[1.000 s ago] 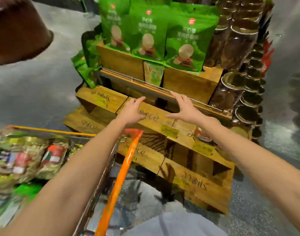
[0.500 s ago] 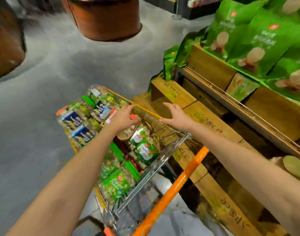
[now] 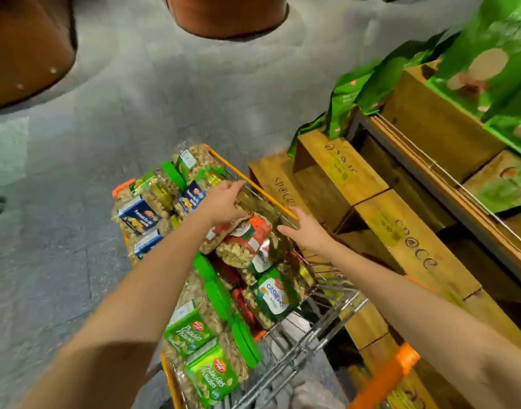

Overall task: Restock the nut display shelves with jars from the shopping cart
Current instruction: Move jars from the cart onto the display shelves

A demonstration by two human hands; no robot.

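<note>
The step in hand seems to be taking one jar out of the cart (image 3: 312, 329), which stands just beside the wooden crates (image 3: 339, 175) of the display. The left hand (image 3: 223, 202) lies over the red-label jar (image 3: 247, 231) on top of the pile, with its fingers rather straight. The picture is blurred there, so I cannot say if it already touches the jar. The right hand (image 3: 308, 231) is wide open, with the palm turned to the same jar from the crate side, and it holds nothing. To do this well, both hands should close on the two sides of the jar body and lift it straight up. The jars lie loose on each other, and the cashew jar (image 3: 274, 293) under it may roll if the top one is dragged. The pistachio jars (image 3: 191, 329) near the person are not in the way. The far rim of the cart is close to the left fingers and could catch them. Green bags (image 3: 489, 54) fill the upper crates, so the lower crates look like the free place. The orange handle (image 3: 383, 376) stands between the person and the crates.
</note>
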